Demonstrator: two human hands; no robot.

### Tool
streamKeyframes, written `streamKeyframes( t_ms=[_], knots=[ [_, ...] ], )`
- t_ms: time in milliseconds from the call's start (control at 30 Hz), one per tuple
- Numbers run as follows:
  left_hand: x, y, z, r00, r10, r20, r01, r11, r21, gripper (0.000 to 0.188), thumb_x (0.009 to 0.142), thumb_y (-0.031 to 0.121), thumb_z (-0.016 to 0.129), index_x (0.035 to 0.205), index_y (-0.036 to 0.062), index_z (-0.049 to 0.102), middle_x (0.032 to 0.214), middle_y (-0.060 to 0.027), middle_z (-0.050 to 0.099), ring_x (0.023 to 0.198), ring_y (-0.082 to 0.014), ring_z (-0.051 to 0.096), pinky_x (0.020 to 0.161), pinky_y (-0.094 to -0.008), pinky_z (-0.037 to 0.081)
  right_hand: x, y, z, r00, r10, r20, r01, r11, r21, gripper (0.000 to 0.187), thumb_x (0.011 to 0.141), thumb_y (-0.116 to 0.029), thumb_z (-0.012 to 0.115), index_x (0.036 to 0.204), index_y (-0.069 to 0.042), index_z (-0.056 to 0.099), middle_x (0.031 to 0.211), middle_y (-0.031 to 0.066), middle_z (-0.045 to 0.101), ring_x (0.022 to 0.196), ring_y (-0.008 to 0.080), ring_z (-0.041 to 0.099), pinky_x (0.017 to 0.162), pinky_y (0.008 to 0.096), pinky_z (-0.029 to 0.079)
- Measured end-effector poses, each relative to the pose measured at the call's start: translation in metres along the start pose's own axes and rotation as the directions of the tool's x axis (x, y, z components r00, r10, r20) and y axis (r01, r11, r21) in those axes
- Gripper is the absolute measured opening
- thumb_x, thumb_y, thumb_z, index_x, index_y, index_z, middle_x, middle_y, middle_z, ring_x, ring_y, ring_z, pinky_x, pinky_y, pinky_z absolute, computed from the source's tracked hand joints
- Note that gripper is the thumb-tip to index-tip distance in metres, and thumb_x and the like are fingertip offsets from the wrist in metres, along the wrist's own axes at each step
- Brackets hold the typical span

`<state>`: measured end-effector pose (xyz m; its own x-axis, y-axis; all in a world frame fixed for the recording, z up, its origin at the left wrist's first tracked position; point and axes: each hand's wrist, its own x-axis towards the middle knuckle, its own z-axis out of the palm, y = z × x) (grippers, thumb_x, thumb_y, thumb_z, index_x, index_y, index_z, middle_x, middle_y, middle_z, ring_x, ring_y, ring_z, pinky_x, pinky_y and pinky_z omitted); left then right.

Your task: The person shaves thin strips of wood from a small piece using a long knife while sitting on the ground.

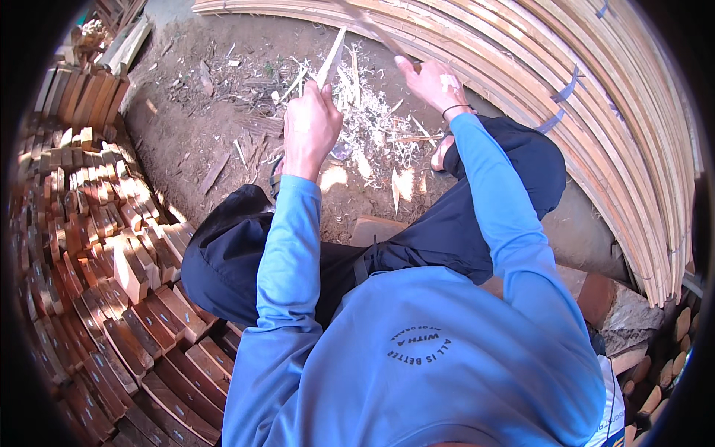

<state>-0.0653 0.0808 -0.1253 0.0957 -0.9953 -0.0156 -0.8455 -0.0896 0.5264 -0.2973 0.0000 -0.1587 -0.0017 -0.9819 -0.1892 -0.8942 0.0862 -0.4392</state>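
A pale, tapering wooden stake (331, 61) sticks up out of my left hand (309, 132), whose fingers are wrapped round its lower end. Farther right, my right hand (436, 83) is closed on the near end of a long, narrow tool (372, 31). Motion smears this brownish tool, so I cannot tell whether it is a blade. It slants up to the left and leaves the picture at the top, apart from the stake. Beneath and between my hands, pale wood shavings (365, 100) lie heaped on the dirt ground.
Rows of stacked wooden blocks (112, 298) fill the left side. Long, bound wooden strips (536, 67) curve across the top and right. My knees are spread on either side of the shavings. A rough stone block (629, 316) sits at the right, near cut pole ends (663, 387).
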Motion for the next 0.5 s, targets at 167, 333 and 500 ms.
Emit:
streamKeyframes(
  t_ms=[167,333,500],
  knots=[
    [0.005,-0.014,-0.007,0.995,-0.016,-0.095,0.017,1.000,0.007,0.030,0.104,0.021,0.049,0.096,-0.0057,0.061,0.076,-0.0332,0.066,0.078,-0.0496,0.069,0.074,-0.0565,0.053,-0.021,-0.004,-0.015,0.998,-0.059,-0.024,0.062,0.984,0.166,0.078,0.095,-0.069,0.048,0.078,0.003,0.072,0.078,0.0278,0.069,0.079,0.0425,0.069,0.078,0.0495,0.051],
    [0.009,-0.011,-0.002,0.995,-0.089,-0.046,0.084,0.992,-0.096,0.034,0.106,0.025,0.047,0.099,-0.0063,0.059,0.082,-0.0351,0.066,0.085,-0.0514,0.067,0.077,-0.0576,0.051,-0.076,-0.019,-0.029,0.981,-0.194,0.009,0.190,0.971,0.145,0.074,0.096,-0.066,0.052,0.075,0.003,0.070,0.071,0.0271,0.067,0.072,0.0434,0.068,0.072,0.0506,0.050],
    [0.003,-0.008,0.005,0.997,0.037,-0.065,-0.046,0.989,-0.138,0.032,0.106,0.023,0.050,0.093,-0.0057,0.058,0.068,-0.0297,0.063,0.068,-0.0501,0.065,0.062,-0.0550,0.050,-0.063,-0.011,-0.017,0.989,-0.138,-0.047,0.138,0.990,0.004,0.074,0.097,-0.064,0.050,0.080,0.004,0.073,0.083,0.0307,0.070,0.086,0.0459,0.070,0.081,0.0530,0.053]
  ],
)
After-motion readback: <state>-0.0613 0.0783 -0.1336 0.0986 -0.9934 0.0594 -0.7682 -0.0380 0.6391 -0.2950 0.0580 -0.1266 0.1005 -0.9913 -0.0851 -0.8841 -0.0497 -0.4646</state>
